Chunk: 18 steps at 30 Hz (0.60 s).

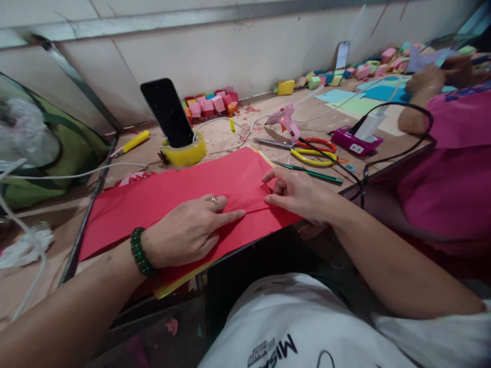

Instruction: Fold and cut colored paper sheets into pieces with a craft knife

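Red paper [164,189] lies in sheets across the front of the table, with a yellow edge showing beneath it. A folded strip or flap runs along the top sheet between my hands. My left hand [187,230], with a ring and a green bead bracelet, rests on this paper, its index finger stretched along the fold. At the fold's right end, my right hand [293,191] pinches the paper between thumb and fingers. Just beyond the right hand lies a green pen [310,173]. Scissors [314,156] with red and yellow handles are behind the pen.
A pink glue gun [286,120] and a purple power strip [356,142] stand at the right, with cables trailing. A black phone [169,112] leans in a yellow tape roll [186,153]. A yellow cutter [134,143] lies left. Paper cubes [215,105] line the wall. A co-worker's hand [425,79] holds paper.
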Available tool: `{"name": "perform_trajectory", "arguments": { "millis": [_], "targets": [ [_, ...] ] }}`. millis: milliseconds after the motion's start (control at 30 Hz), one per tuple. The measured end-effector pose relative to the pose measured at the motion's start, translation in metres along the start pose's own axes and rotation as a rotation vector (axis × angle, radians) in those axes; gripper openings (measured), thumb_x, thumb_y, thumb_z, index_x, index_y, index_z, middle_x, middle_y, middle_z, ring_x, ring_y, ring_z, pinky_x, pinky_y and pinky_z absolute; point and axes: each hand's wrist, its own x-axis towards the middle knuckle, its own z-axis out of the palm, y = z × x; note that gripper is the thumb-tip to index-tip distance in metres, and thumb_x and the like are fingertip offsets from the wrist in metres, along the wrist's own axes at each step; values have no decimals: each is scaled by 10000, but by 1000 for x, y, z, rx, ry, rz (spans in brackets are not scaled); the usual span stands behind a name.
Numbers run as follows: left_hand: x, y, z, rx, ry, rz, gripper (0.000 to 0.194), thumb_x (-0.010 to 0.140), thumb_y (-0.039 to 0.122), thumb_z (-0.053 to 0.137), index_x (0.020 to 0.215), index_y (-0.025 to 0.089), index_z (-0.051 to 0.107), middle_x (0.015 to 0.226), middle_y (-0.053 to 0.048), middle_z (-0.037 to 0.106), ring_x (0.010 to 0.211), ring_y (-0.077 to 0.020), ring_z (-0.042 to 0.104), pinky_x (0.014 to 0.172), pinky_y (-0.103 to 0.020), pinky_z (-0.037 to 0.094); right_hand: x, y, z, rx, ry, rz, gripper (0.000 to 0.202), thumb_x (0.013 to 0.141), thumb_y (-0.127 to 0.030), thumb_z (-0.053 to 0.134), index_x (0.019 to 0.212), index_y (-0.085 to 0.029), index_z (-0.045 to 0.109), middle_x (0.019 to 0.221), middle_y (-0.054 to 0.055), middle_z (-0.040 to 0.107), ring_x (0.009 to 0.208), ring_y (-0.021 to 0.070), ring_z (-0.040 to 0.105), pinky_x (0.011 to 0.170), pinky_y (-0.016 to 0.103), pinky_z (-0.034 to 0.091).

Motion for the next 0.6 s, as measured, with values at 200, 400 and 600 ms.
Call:
{"name": "perform_trajectory", "arguments": {
  "millis": [200,400,600],
  "targets": [
    [2,1,-1,8,-18,-39,590,839,91,433,1392,286,505,924,-49,508,748,-175,499,687,-286,415,-1,1,2,-37,2,-20,284,826,-286,608,1083,-174,563,693,-22,640,615,141,564,577,253,360],
    [2,0,-3,-12,-47,-59,580,850,107,440,1391,305,509,937,-46,499,771,-179,512,704,-294,417,-9,-3,7,-217,129,-274,323,876,-189,538,1197,-170,566,944,78,639,796,188,575,709,299,421],
    [3,3,-4,3,-48,-76,562,845,115,438,1369,296,529,927,-49,494,770,-183,512,698,-300,424,-5,-10,8,-472,-10,-765,338,928,-75,399,1115,-171,663,993,98,658,874,211,522,776,337,403]
  ]
}}
